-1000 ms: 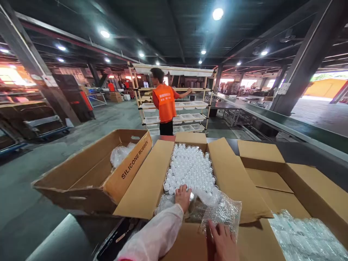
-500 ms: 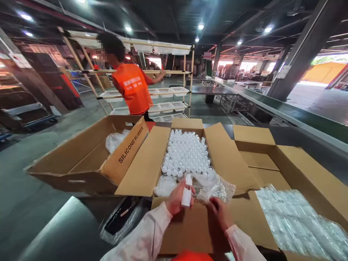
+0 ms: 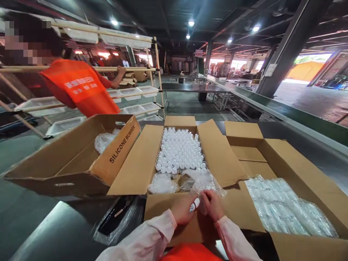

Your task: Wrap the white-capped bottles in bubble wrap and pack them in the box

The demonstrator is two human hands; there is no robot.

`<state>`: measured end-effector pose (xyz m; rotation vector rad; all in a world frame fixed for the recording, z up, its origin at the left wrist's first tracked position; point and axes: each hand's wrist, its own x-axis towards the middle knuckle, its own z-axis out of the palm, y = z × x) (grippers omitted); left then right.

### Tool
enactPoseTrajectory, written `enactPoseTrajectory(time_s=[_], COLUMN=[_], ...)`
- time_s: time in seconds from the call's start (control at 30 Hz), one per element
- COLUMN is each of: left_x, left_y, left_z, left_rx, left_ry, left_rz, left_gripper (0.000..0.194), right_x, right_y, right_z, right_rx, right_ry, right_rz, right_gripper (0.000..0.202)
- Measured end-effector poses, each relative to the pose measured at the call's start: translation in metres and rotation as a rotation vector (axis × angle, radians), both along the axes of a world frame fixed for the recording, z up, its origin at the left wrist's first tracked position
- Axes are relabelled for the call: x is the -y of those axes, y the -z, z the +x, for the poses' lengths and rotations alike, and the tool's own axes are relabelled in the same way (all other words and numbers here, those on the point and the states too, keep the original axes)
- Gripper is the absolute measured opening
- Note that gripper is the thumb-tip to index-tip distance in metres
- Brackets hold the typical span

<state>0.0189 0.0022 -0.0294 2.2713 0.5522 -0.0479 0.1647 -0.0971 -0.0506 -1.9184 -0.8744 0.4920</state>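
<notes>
My left hand (image 3: 184,209) is closed around a small white bottle (image 3: 194,204), tilted over the front flap of the middle cardboard box (image 3: 179,120). Close beside it on the right, my right hand (image 3: 213,204) has its fingers pinched at the near edge of the clear bubble wrap (image 3: 205,181); what lies between the fingertips is hard to see. Rows of white-capped bottles (image 3: 181,148) fill most of the middle box. A clear plastic bundle (image 3: 163,184) lies at its near left corner.
An open "SILICONE RUBBER" box (image 3: 119,148) stands at left. At right, another box (image 3: 244,130) holds wrapped bottles (image 3: 288,206). A plastic-wrapped black item (image 3: 115,215) lies at front left. Behind, a person in an orange vest (image 3: 81,87) grips a shelf rack (image 3: 159,72).
My left hand has turned the bottle and lowered it slightly. My right hand has moved left, beside it. The person and rack appear farther left and larger.
</notes>
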Motion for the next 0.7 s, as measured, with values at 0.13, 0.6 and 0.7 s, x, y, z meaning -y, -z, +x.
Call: enactPoseTrajectory(time_s=[0.13, 0.6, 0.7], left_x=[0.006, 0.017, 0.01], left_y=[0.001, 0.008, 0.011], left_z=[0.012, 0.013, 0.014], left_rx=[0.018, 0.55, 0.437], left_ry=[-0.143, -0.413, -0.298], left_rz=[-0.112, -1.833, -1.799], left_gripper=[0.043, 0.02, 0.017], right_x=[0.013, 0.033, 0.035], right_y=[0.006, -0.005, -0.009], right_z=[-0.011, -0.024, -0.029], right_rx=[0.377, 0.695, 0.677], right_ry=[-0.026, -0.137, -0.18], right_rz=[-0.219, 0.275, 0.366], right_gripper=[0.025, 0.035, 0.036])
